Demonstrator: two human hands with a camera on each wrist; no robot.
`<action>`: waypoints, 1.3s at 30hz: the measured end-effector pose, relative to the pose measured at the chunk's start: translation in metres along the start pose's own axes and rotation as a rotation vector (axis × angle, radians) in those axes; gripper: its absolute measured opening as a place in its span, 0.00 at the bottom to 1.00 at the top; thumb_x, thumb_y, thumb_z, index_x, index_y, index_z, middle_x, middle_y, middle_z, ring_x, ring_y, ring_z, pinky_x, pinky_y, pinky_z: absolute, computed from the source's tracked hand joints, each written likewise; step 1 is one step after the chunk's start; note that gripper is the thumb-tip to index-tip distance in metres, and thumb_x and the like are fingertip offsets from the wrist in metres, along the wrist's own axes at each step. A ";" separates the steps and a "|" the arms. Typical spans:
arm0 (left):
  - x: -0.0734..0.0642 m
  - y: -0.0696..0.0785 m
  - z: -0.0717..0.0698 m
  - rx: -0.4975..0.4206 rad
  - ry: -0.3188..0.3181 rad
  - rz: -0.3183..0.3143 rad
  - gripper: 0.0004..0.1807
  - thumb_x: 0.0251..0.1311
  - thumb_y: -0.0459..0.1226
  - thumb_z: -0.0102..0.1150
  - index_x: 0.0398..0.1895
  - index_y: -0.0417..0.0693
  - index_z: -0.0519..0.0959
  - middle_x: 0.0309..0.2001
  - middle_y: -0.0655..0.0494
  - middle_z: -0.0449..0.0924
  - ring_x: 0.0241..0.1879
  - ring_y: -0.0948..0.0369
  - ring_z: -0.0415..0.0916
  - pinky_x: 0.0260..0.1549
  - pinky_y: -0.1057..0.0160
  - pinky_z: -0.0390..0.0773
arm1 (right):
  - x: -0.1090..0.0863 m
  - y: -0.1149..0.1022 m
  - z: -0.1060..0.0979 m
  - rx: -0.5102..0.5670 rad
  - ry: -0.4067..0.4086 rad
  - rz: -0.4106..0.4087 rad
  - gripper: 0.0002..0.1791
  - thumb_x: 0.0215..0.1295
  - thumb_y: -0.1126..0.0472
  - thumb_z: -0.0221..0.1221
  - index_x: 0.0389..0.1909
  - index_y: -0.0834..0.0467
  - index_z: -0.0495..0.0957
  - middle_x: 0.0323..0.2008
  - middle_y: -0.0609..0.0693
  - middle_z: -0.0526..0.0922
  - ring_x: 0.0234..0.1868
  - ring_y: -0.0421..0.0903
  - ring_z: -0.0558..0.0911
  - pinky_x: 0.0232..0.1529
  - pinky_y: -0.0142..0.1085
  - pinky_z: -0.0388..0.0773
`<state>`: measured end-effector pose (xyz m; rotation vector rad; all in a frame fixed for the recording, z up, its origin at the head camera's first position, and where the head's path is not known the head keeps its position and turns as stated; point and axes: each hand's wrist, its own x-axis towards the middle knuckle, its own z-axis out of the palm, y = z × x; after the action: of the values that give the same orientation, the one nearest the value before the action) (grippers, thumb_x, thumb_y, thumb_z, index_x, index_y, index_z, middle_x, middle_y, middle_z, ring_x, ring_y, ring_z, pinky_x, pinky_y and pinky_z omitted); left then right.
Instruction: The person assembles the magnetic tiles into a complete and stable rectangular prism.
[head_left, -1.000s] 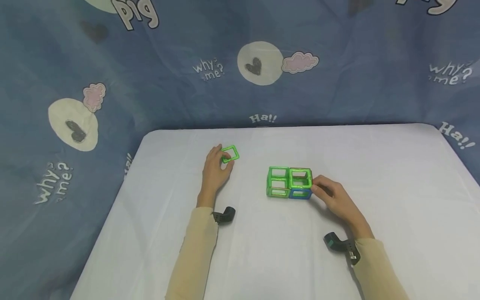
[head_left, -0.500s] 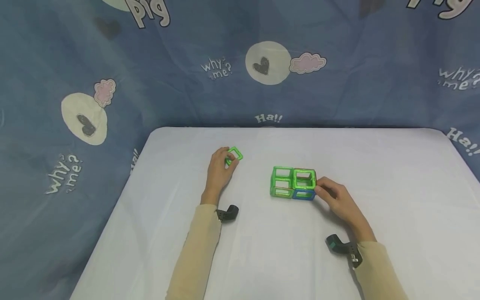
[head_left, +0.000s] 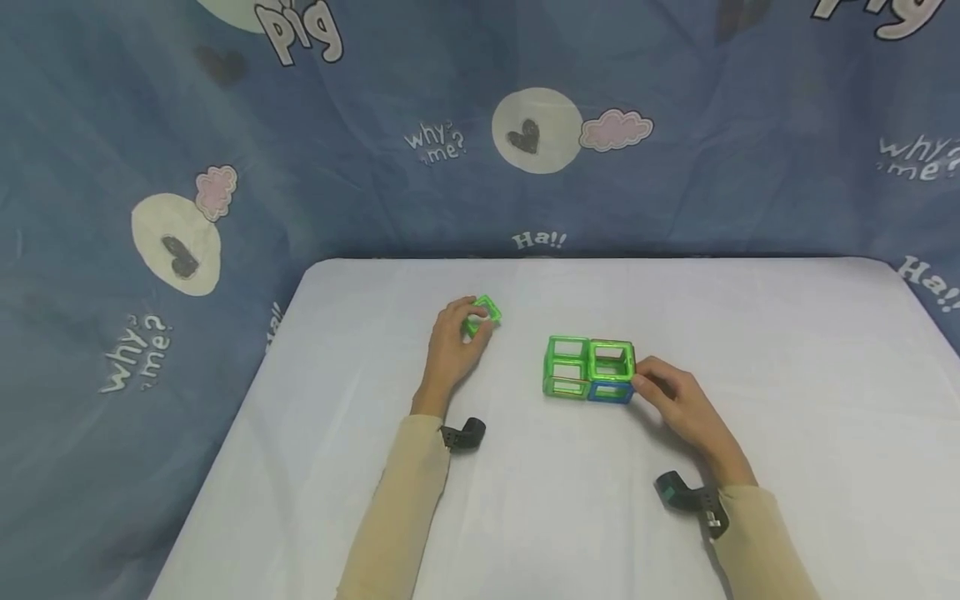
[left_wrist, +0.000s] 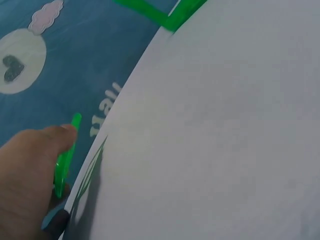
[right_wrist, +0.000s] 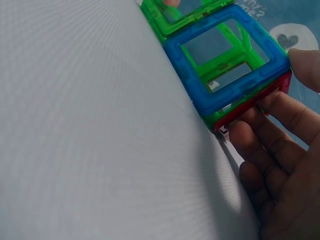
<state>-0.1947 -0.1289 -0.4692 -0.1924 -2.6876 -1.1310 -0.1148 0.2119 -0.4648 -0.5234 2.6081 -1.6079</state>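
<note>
My left hand (head_left: 452,346) pinches a square green magnetic tile (head_left: 492,310) between thumb and fingers over the table's far left part. In the left wrist view that tile (left_wrist: 62,172) appears nearly edge-on, above its shadow on the cloth. To its right stands a block of two joined cubes built from magnetic tiles (head_left: 590,362), mostly green. One blue tile (right_wrist: 185,80) faces the near side, and a red tile (right_wrist: 245,106) closes the right end. My right hand (head_left: 684,408) holds this end, thumb at the blue tile's corner and fingers against the red side.
A white cloth (head_left: 540,500) covers the table. Behind it and on the left hangs a blue printed curtain (head_left: 360,200). Dark wrist cameras sit on both wrists, the left camera (head_left: 467,434) and the right camera (head_left: 678,492).
My left hand has moved right, closer to the block, and the green tile has turned in its fingers. The right hand stays at the block's right end. The head view has shifted slightly.
</note>
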 end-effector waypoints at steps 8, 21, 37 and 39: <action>-0.002 0.009 0.009 -0.052 0.000 0.084 0.14 0.60 0.43 0.59 0.48 0.53 0.78 0.62 0.55 0.72 0.64 0.54 0.65 0.64 0.52 0.66 | 0.003 0.004 0.000 -0.005 -0.010 0.002 0.09 0.71 0.60 0.50 0.41 0.54 0.79 0.39 0.47 0.82 0.46 0.31 0.75 0.55 0.20 0.66; -0.007 0.028 0.026 -0.119 -0.028 0.290 0.15 0.60 0.43 0.60 0.49 0.52 0.77 0.60 0.57 0.74 0.63 0.59 0.66 0.67 0.60 0.62 | -0.001 0.004 0.000 0.016 -0.004 0.005 0.08 0.70 0.61 0.51 0.42 0.54 0.79 0.39 0.48 0.82 0.47 0.30 0.75 0.56 0.20 0.65; -0.013 0.047 0.035 -0.207 0.015 0.476 0.12 0.61 0.44 0.53 0.42 0.48 0.79 0.57 0.52 0.76 0.61 0.58 0.68 0.66 0.60 0.64 | 0.000 -0.026 -0.005 -0.046 0.017 0.016 0.12 0.72 0.64 0.46 0.38 0.61 0.79 0.36 0.53 0.82 0.40 0.38 0.78 0.49 0.23 0.70; -0.013 0.052 0.037 -0.229 0.032 0.504 0.12 0.61 0.43 0.54 0.42 0.47 0.79 0.58 0.51 0.75 0.62 0.57 0.67 0.66 0.60 0.64 | 0.001 -0.016 -0.005 -0.038 0.023 0.010 0.12 0.72 0.64 0.46 0.38 0.59 0.79 0.36 0.52 0.82 0.40 0.36 0.78 0.50 0.22 0.70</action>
<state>-0.1774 -0.0665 -0.4618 -0.8261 -2.2760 -1.2443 -0.1120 0.2092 -0.4485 -0.4959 2.6584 -1.5740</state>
